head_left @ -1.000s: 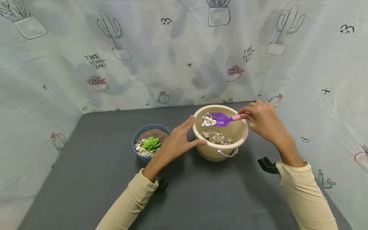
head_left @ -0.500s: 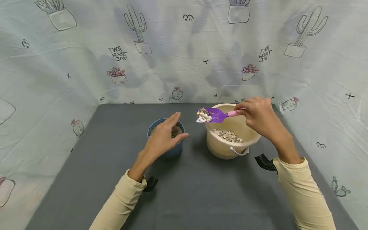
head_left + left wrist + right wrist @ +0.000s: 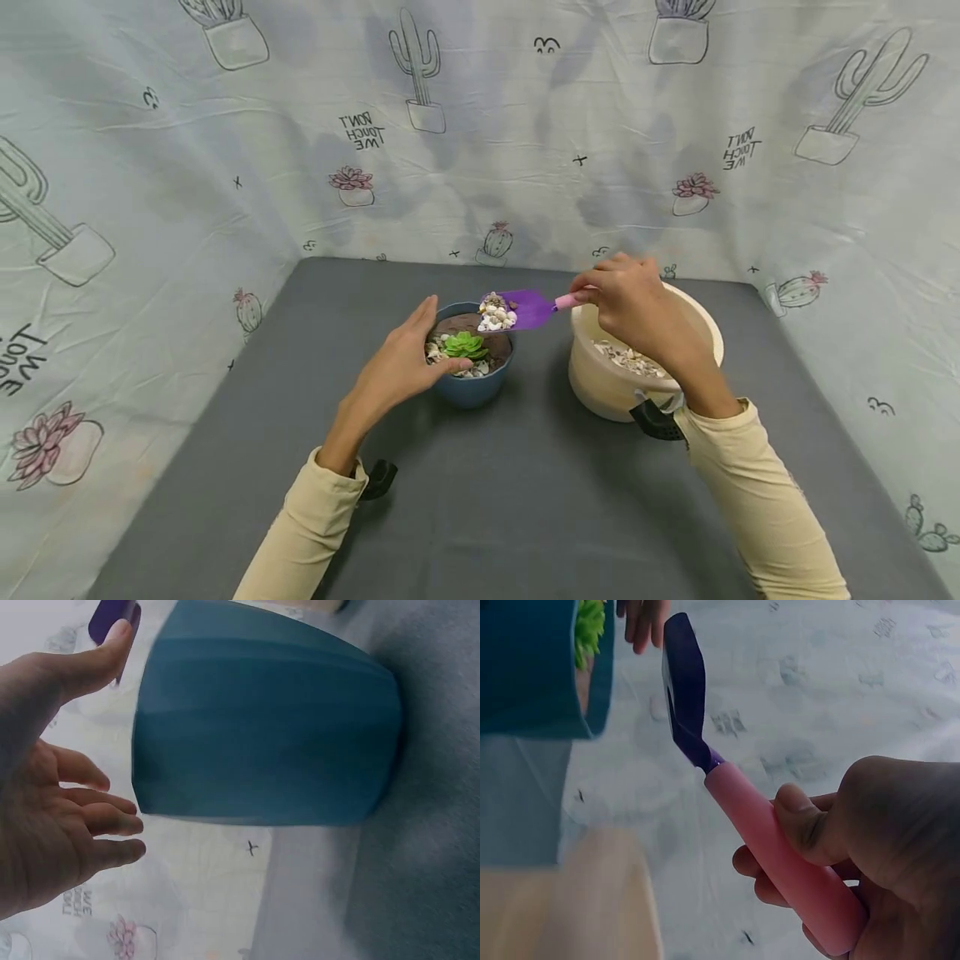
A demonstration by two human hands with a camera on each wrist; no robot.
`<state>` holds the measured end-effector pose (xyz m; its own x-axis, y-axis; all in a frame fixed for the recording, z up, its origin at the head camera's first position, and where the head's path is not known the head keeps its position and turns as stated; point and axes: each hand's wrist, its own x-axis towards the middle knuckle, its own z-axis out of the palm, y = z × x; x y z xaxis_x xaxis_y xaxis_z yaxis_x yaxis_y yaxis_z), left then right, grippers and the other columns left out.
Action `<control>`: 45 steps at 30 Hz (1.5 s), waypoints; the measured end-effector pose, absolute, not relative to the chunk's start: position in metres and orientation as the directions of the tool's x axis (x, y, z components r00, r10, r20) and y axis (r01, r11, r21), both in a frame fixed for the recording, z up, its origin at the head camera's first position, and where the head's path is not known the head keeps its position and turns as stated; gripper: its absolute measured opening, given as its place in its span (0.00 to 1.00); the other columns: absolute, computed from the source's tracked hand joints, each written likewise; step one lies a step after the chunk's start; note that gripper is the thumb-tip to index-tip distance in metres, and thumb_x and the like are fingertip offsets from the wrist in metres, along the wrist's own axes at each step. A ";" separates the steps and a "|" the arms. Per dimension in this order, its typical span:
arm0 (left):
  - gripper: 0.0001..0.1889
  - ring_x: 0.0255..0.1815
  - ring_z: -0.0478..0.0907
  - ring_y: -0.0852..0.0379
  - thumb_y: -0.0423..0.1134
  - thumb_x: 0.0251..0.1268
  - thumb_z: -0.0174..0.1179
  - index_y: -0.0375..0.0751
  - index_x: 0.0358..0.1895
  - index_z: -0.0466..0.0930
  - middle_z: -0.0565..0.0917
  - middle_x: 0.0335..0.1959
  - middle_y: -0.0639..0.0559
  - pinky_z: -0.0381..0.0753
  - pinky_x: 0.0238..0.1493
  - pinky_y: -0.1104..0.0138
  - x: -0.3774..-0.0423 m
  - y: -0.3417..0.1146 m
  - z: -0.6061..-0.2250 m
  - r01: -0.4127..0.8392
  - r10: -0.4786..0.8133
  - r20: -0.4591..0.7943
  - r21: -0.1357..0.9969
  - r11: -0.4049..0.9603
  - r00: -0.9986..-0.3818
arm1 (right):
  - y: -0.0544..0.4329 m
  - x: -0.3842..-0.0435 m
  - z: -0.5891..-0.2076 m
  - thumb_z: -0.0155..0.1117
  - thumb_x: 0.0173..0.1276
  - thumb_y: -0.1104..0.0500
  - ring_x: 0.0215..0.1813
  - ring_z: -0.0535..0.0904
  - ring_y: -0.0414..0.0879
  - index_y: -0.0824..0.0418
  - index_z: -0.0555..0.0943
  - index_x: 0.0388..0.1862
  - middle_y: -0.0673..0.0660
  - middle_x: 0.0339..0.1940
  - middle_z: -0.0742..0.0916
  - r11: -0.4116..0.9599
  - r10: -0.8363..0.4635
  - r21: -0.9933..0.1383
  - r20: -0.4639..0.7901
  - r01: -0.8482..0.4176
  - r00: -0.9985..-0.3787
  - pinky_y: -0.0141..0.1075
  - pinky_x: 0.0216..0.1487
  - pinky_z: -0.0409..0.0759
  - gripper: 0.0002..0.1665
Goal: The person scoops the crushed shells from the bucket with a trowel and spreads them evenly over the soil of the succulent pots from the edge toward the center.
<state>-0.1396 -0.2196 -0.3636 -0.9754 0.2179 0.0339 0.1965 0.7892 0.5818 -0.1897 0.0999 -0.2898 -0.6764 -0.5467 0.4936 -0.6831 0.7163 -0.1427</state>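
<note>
- And the purple scoop (image 3: 532,308) is held out above the right part of the blue pot (image 3: 471,390), its blade roughly level and clear of the rim.
- By the right hand (image 3: 628,300) the scoop's pink handle (image 3: 567,301) is gripped, thumb laid along it and fingers curled beneath, as is seen plainly in the right wrist view.
- A load of small white and brownish shell-like pieces (image 3: 497,315) is carried at the front end of the blade.
- On the other side, the left hand (image 3: 397,362) is held wide beside the pot, thumb parted from the fingers, nothing grasped; the thumb is seen in front of the rim in the head view, but whether the rim is touched cannot be told for certain.
- Inside the pot, a bright green succulent (image 3: 465,345) is set among pale pieces, with brown soil (image 3: 450,323) seen behind.
- To the right of the pot, and well apart from it, a cream bucket (image 3: 600,387) is partly hidden by the right hand and forearm; more shell-like bits (image 3: 626,357) are seen lying within.
- Pot and bucket are both stood upright on a dark grey table (image 3: 480,517), backed by a pale sheet (image 3: 517,108) printed with cacti.
</note>
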 end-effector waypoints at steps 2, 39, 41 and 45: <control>0.63 0.87 0.52 0.35 0.65 0.63 0.71 0.43 0.87 0.36 0.42 0.89 0.44 0.64 0.80 0.39 -0.141 -0.222 -0.368 0.175 0.217 -0.002 0.585 0.792 -0.976 | 0.089 -0.192 -0.292 0.65 0.68 0.73 0.41 0.80 0.54 0.59 0.92 0.37 0.55 0.34 0.91 0.722 -0.557 -0.145 0.458 -0.677 -0.693 0.47 0.43 0.59 0.13; 0.70 0.84 0.59 0.37 0.72 0.51 0.74 0.44 0.87 0.38 0.49 0.88 0.46 0.71 0.76 0.42 -0.166 -0.239 -0.402 0.129 0.182 -0.006 0.684 0.718 -0.983 | -0.041 -0.212 -0.263 0.61 0.76 0.70 0.37 0.76 0.53 0.56 0.87 0.26 0.57 0.29 0.86 0.586 -0.808 0.582 0.365 -0.564 -0.463 0.48 0.52 0.72 0.18; 0.70 0.84 0.60 0.36 0.72 0.51 0.74 0.43 0.87 0.39 0.50 0.88 0.45 0.72 0.76 0.42 -0.166 -0.239 -0.403 0.127 0.167 0.007 0.685 0.718 -0.986 | -0.041 -0.213 -0.264 0.62 0.76 0.69 0.39 0.76 0.54 0.57 0.88 0.28 0.58 0.30 0.86 0.590 -0.806 0.574 0.370 -0.568 -0.462 0.48 0.53 0.72 0.16; 0.70 0.81 0.64 0.34 0.72 0.51 0.74 0.40 0.86 0.42 0.52 0.87 0.43 0.75 0.73 0.42 -0.163 -0.239 -0.403 0.104 0.109 0.035 0.671 0.734 -0.993 | -0.040 -0.215 -0.264 0.66 0.74 0.67 0.39 0.75 0.55 0.59 0.87 0.30 0.59 0.32 0.85 0.602 -0.798 0.549 0.379 -0.580 -0.469 0.50 0.54 0.71 0.10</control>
